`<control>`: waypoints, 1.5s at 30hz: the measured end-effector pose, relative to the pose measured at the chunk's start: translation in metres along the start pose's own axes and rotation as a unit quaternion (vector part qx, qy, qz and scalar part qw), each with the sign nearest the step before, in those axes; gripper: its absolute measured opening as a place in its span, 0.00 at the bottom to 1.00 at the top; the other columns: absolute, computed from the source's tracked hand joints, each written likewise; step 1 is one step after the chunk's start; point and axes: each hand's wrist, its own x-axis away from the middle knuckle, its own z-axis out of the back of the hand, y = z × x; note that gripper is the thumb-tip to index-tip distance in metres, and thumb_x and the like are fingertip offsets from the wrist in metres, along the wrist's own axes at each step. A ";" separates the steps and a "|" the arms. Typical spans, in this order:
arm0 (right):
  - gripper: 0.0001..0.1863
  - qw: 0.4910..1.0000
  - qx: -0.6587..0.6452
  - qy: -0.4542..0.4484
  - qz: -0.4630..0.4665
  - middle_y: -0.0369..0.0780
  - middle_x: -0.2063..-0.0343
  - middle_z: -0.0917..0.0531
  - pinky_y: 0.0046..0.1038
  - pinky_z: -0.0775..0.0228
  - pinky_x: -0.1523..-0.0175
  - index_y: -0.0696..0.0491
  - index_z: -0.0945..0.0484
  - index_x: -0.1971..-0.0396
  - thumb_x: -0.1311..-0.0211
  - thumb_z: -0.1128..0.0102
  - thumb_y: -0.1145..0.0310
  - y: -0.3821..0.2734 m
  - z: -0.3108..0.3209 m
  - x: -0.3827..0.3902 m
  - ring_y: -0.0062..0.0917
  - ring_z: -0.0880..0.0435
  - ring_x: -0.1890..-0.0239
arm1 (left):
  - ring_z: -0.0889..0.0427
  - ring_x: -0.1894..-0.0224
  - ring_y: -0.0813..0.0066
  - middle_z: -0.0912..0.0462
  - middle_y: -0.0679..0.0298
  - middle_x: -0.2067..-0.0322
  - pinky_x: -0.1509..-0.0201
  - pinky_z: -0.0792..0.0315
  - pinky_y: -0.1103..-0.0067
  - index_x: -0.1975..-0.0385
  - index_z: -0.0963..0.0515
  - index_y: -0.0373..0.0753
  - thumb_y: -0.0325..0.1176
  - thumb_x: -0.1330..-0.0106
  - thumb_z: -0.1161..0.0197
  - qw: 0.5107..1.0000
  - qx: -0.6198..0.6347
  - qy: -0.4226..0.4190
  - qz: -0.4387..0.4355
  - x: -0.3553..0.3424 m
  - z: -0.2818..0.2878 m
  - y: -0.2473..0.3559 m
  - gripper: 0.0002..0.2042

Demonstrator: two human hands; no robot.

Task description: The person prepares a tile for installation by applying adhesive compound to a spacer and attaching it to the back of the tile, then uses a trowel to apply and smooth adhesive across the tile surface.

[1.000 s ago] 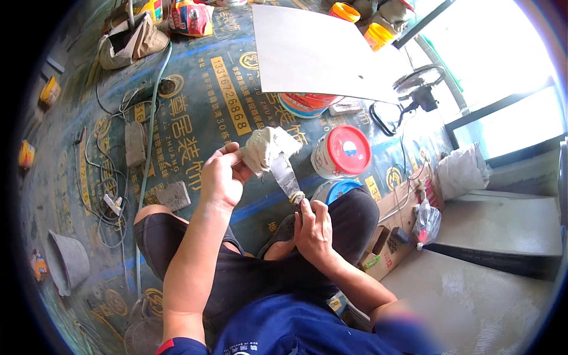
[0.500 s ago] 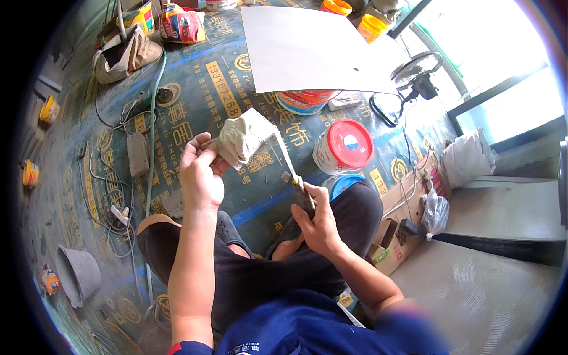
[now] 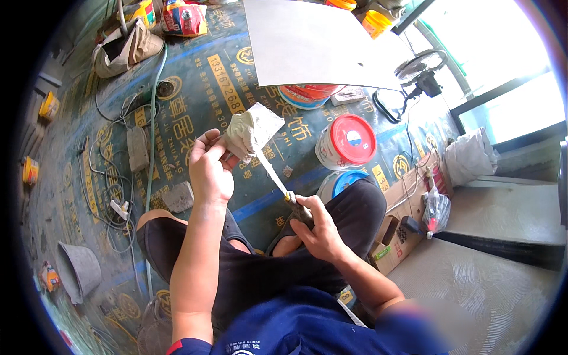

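Note:
My right hand (image 3: 322, 231) is wrapped round the dark handle of a trowel (image 3: 273, 174), held in front of my knees. The trowel's blade points away from me and carries a lump of pale, wet putty-like paste (image 3: 241, 135). Beside the blade's left edge is my left hand (image 3: 211, 168), its fingers curled and the thumb and fingertips close together at the paste. Whether they pinch a bit of it is hidden.
A white bucket with a red lid (image 3: 354, 141) stands ahead, with a blue-lidded bucket (image 3: 343, 182) by my right knee. A large white board (image 3: 313, 44) rests over another bucket. A fan (image 3: 423, 83) stands right; cables (image 3: 112, 189) and a hose (image 3: 152, 136) lie left.
The trowel has turned in my right hand, so the shank slants more leftward and the paste's shape looks different. My left hand stays by the blade, its fingers more curled in.

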 end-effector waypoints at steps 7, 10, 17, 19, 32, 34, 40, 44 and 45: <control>0.22 0.998 0.034 0.039 0.048 0.41 0.64 0.27 0.26 0.34 0.54 0.59 0.32 0.50 0.45 0.40 0.79 -0.001 0.024 0.008 0.25 0.26 0.61 | 0.19 0.62 0.69 0.23 0.59 0.63 0.57 0.21 0.73 0.58 0.30 0.37 0.21 0.34 0.50 1.000 0.020 -0.009 0.008 -0.001 0.005 0.000 0.08; 0.22 0.987 0.058 0.114 0.100 0.48 0.63 0.27 0.30 0.31 0.56 0.61 0.31 0.49 0.45 0.40 0.78 -0.004 0.027 -0.008 0.36 0.25 0.62 | 0.19 0.62 0.69 0.22 0.58 0.63 0.57 0.21 0.73 0.58 0.29 0.37 0.21 0.34 0.50 0.999 0.034 -0.022 0.035 0.002 0.004 0.000 0.08; 0.27 0.947 0.170 0.183 0.203 0.53 0.60 0.32 0.35 0.28 0.61 0.62 0.35 0.47 0.49 0.37 0.80 0.025 -0.012 -0.022 0.45 0.27 0.63 | 0.18 0.63 0.67 0.20 0.58 0.65 0.55 0.21 0.71 0.62 0.27 0.37 0.22 0.35 0.46 0.978 0.101 -0.092 0.159 0.015 -0.003 -0.005 0.05; 0.27 0.952 0.176 0.171 0.181 0.53 0.60 0.32 0.35 0.28 0.63 0.61 0.35 0.47 0.48 0.37 0.80 0.025 -0.017 -0.011 0.45 0.26 0.64 | 0.18 0.62 0.65 0.21 0.57 0.64 0.54 0.21 0.71 0.63 0.27 0.37 0.22 0.35 0.46 0.982 0.083 -0.062 0.159 0.018 -0.002 -0.005 0.04; 0.25 0.973 0.152 0.111 0.136 0.52 0.60 0.31 0.33 0.27 0.64 0.59 0.34 0.48 0.47 0.38 0.79 0.019 -0.010 0.010 0.42 0.24 0.64 | 0.19 0.67 0.71 0.21 0.60 0.65 0.62 0.21 0.76 0.62 0.27 0.39 0.23 0.35 0.46 0.999 0.029 -0.018 0.042 0.001 0.008 0.004 0.05; 0.25 0.980 0.065 0.105 0.159 0.50 0.59 0.29 0.28 0.29 0.62 0.59 0.34 0.47 0.46 0.39 0.80 0.014 0.003 0.012 0.37 0.23 0.65 | 0.19 0.67 0.73 0.21 0.61 0.65 0.63 0.21 0.78 0.61 0.28 0.39 0.23 0.34 0.46 1.000 0.003 -0.026 -0.010 -0.001 0.008 0.012 0.05; 0.18 0.968 -0.237 0.010 -0.077 0.38 0.68 0.21 0.16 0.38 0.73 0.63 0.31 0.47 0.32 0.55 0.69 -0.014 0.056 -0.015 0.14 0.29 0.77 | 0.21 0.62 0.80 0.22 0.61 0.61 0.59 0.24 0.84 0.56 0.35 0.36 0.25 0.32 0.47 0.961 -0.195 -0.096 -0.171 0.016 -0.005 0.031 0.08; 0.18 0.919 -0.334 -0.060 -0.199 0.39 0.72 0.21 0.15 0.42 0.79 0.62 0.28 0.49 0.33 0.54 0.66 0.002 0.079 -0.027 0.14 0.31 0.82 | 0.23 0.60 0.82 0.23 0.61 0.61 0.58 0.28 0.87 0.56 0.34 0.35 0.22 0.32 0.48 0.918 -0.301 -0.130 -0.223 0.029 -0.012 0.033 0.08; 0.19 0.901 -0.358 -0.069 -0.234 0.40 0.73 0.21 0.15 0.43 0.80 0.62 0.27 0.50 0.34 0.54 0.66 0.009 0.079 -0.026 0.15 0.31 0.82 | 0.23 0.59 0.82 0.23 0.61 0.61 0.57 0.29 0.88 0.56 0.34 0.35 0.22 0.32 0.48 0.920 -0.300 -0.144 -0.209 0.033 -0.015 0.033 0.08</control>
